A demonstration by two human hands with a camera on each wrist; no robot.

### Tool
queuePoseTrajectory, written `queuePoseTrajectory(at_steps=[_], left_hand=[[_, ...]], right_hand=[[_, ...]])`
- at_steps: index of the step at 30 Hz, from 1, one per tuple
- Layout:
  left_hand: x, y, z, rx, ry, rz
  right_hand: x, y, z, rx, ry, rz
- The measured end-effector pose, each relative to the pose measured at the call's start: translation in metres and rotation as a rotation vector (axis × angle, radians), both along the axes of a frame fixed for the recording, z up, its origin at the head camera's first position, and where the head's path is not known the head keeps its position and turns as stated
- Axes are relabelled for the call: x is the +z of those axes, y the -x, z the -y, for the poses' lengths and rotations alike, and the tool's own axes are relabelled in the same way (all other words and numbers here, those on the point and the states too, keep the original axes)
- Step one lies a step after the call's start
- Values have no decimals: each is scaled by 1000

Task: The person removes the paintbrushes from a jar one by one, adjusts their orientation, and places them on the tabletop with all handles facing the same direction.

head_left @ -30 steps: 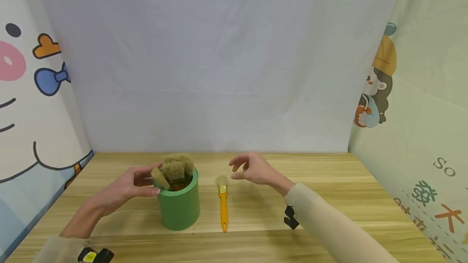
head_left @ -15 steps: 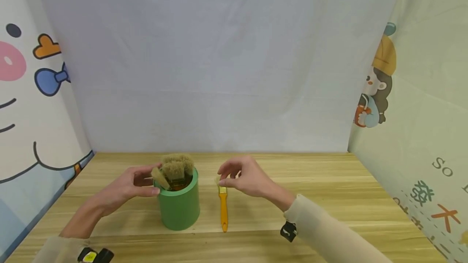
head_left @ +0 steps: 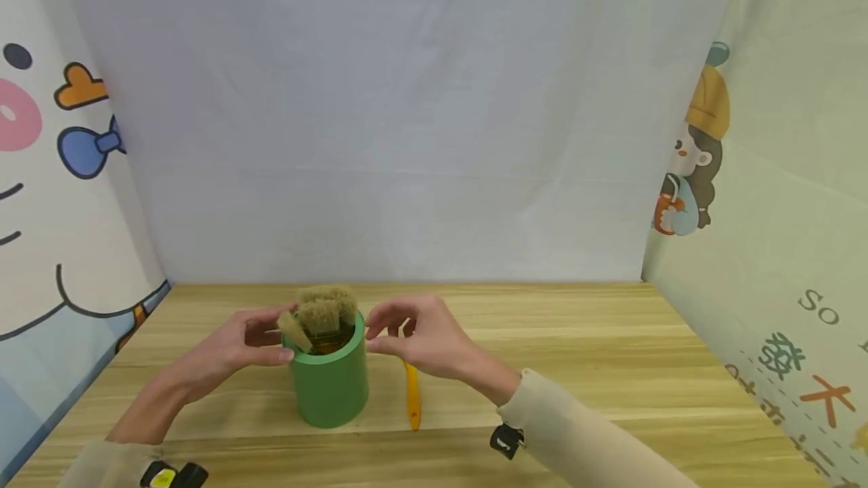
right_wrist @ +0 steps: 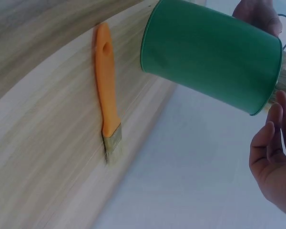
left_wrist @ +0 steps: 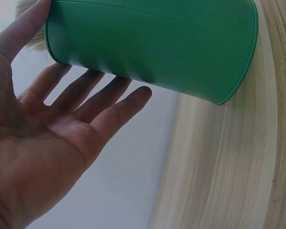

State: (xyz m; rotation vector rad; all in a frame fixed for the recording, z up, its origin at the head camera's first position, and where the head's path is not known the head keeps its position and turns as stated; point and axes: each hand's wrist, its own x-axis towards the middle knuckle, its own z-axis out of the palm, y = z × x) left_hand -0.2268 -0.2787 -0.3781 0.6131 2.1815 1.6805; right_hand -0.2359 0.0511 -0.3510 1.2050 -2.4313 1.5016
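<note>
A green cylindrical holder (head_left: 330, 390) stands upright on the wooden table, with several paint brushes (head_left: 319, 315) in it, bristles up. My left hand (head_left: 224, 352) grips the holder from the left near its top, thumb at the near rim and fingers along the far side; the left wrist view shows the fingertips against the green wall. My right hand (head_left: 423, 337) is at the holder's right rim, fingers loosely bent and holding nothing. Below it lies a paint brush with a yellow-orange handle (right_wrist: 106, 81); in the head view the hand hides its bristles.
The wooden table (head_left: 576, 367) reaches back to a plain pale cloth (head_left: 407, 111). Printed cloths hang on both sides, the left with a cartoon face (head_left: 41, 172), the right with a cartoon figure (head_left: 692, 164).
My right hand has moved left, passing over the lying paint brush to the holder's rim. The left hand keeps its hold, and the holder and brush stay in place.
</note>
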Motion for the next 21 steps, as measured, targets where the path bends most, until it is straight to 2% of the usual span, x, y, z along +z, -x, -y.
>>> queuePoseTrajectory(at_steps=[9,21], left_hand=[[0,0,0,-10,-5,-15],[0,-1,-1,-22,-24,-15]], right_hand=[[9,-5,21,-16,16,-41],[8,-1,35,-49,-10,-91]])
